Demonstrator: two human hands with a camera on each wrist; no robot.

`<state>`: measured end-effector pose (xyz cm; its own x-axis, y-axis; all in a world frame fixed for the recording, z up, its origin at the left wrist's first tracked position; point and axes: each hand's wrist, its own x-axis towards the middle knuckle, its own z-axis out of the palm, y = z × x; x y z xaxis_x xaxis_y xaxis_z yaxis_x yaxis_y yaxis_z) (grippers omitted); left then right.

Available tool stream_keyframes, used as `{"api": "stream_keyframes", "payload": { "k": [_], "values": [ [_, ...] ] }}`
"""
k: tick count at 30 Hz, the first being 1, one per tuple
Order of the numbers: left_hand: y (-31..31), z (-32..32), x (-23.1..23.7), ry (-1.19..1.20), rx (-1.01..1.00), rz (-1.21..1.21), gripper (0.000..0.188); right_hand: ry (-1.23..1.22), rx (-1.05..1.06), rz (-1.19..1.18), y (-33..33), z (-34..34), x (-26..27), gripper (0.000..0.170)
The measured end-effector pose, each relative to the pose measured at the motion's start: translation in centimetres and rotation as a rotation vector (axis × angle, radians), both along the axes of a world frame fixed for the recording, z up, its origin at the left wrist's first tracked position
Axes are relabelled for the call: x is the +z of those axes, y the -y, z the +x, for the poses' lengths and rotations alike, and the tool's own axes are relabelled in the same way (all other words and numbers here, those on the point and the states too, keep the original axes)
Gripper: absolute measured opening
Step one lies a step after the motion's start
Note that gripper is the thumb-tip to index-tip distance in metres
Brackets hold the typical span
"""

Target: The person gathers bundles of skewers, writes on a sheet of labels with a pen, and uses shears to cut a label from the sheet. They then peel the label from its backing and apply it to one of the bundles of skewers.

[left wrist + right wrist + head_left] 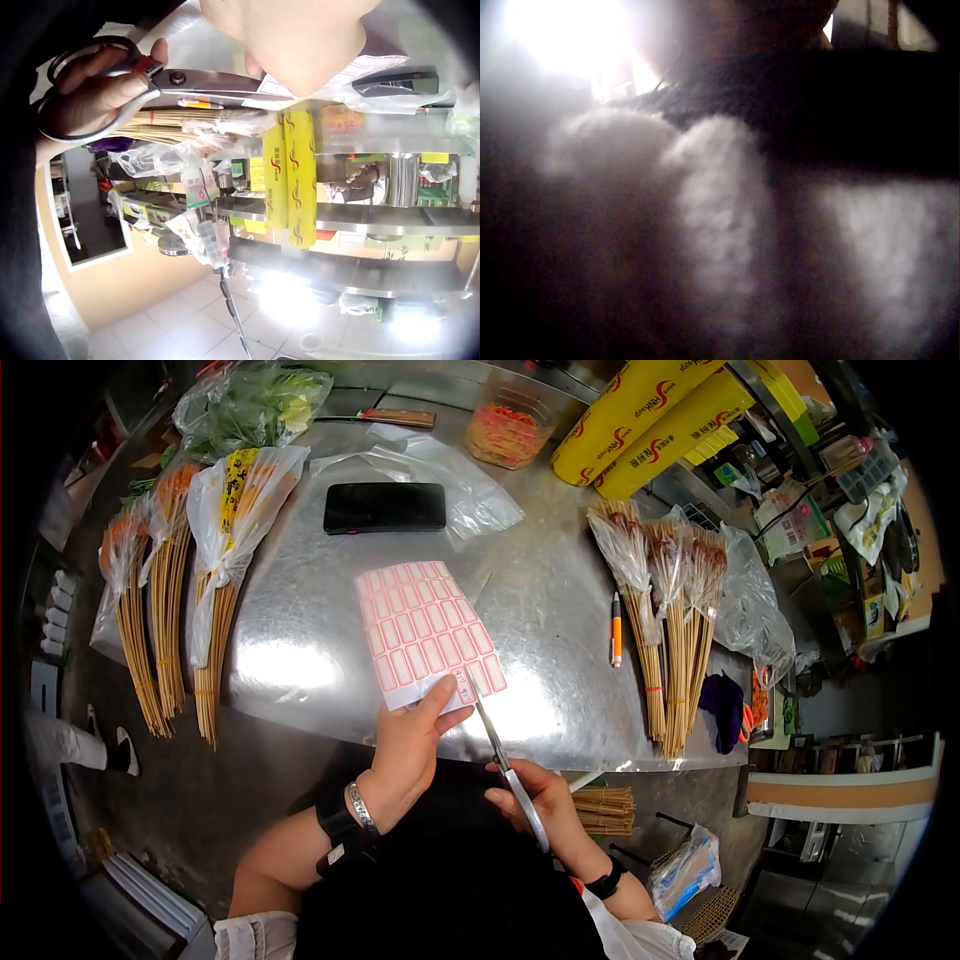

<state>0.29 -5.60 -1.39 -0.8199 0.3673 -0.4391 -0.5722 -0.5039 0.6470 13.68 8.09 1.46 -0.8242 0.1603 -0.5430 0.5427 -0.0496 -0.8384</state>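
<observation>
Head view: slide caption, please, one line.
Left hand holds a red-bordered label sheet; right hand holds scissors at its near edge.

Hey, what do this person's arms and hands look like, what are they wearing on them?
Neither hand is gloved. The left hand has a black band and a silver-coloured bracelet at its wrist; the right hand has a black strap. The white sleeves end well above the wrists.

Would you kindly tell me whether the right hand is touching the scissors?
Touching. The left wrist view shows it plainly: the right hand grips the scissors by the handles, with its thumb against one loop.
</observation>
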Motion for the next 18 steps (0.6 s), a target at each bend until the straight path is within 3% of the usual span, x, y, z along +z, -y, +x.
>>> {"api": "stream_keyframes", "payload": {
  "k": [18],
  "values": [
    [0.22, -0.03, 0.05, 0.001, -0.038, -0.015, 0.037, 0.02, 0.013, -0.066, -0.21, -0.05, -0.18, 0.034]
  ]
}}
